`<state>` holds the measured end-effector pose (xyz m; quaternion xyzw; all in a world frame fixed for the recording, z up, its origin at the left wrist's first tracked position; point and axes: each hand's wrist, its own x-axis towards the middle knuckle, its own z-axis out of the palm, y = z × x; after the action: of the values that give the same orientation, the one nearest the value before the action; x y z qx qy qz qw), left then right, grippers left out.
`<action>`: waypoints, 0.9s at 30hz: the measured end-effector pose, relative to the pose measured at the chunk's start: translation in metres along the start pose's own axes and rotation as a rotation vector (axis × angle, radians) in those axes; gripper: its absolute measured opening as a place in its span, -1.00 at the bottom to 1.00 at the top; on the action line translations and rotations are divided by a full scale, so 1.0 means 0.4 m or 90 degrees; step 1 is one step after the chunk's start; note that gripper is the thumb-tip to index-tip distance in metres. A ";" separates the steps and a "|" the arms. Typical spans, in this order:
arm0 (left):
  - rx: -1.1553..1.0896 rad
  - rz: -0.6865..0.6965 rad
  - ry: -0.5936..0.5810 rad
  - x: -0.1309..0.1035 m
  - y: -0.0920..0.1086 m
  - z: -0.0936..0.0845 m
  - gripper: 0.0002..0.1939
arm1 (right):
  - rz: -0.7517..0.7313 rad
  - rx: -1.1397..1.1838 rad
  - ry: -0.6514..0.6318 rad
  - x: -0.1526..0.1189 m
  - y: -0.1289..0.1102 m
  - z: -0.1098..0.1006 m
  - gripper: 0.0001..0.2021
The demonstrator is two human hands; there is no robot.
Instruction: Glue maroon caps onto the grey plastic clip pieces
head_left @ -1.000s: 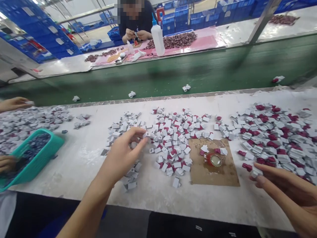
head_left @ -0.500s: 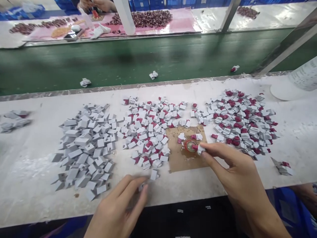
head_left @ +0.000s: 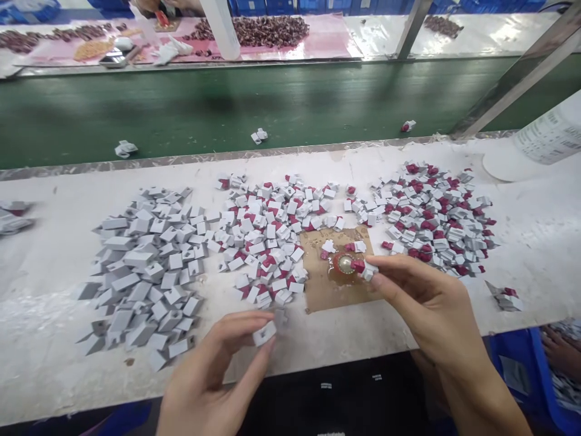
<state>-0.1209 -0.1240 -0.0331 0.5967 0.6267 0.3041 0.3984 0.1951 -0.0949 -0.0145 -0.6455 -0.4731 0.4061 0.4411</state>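
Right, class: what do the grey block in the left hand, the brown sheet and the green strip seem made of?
Grey block: probably plastic, matte, with crisp edges and even colour.
Brown sheet: likely cardboard, dull tan with shiny, wet-looking patches.
Green strip: perhaps rubber or plastic; smooth, softly reflecting light.

A pale grey block (head_left: 264,333) (one dark hole showing) is held tilted, eight o'clock from a grey piece (head_left: 367,270) whose maroon end (head_left: 357,266) points toward nine.
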 end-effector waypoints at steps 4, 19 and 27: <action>-0.214 -0.011 -0.045 0.084 0.119 0.086 -0.93 | 0.083 0.224 -0.023 0.006 -0.003 0.017 -0.82; -0.480 -0.094 -0.219 0.189 0.187 0.196 -0.90 | 0.107 0.301 -0.057 -0.001 -0.005 0.033 -0.85; -0.440 -0.069 -0.239 0.188 0.176 0.182 -0.87 | 0.056 0.165 -0.120 0.012 -0.038 0.021 -0.83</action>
<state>-0.0203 -0.0492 -0.0194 0.4385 0.4342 0.3616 0.6988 0.1846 -0.0863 -0.0030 -0.5623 -0.4272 0.5412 0.4565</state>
